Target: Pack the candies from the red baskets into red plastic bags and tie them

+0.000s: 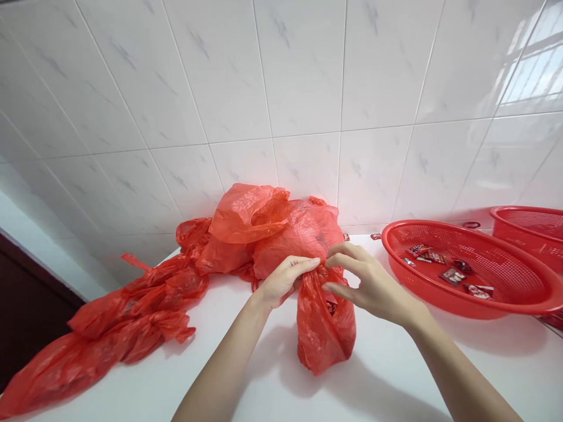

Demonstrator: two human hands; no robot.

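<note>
A thin red plastic bag (pixel 323 340) hangs with its base at the white tabletop, its upper part gathered. My left hand (pixel 288 278) is closed on the gathered neck, thumb pressed along the top. My right hand (pixel 367 281) is at the bag's right side, thumb and fingers curved apart, fingertips close to the neck; whether they touch the plastic I cannot tell. Through a gap in the bag's side, small printed packets (pixel 331 303) show in part. The rest of the contents is hidden by the red plastic.
Several filled red bags (pixel 132 316) lie along the left of the white table (pixel 220 340). More red bags (pixel 294 234) are heaped against the tiled wall (pixel 308 88). At right stands a red mesh basket (pixel 461 308) holding several small packets, with another red basket (pixel 536 225) behind it.
</note>
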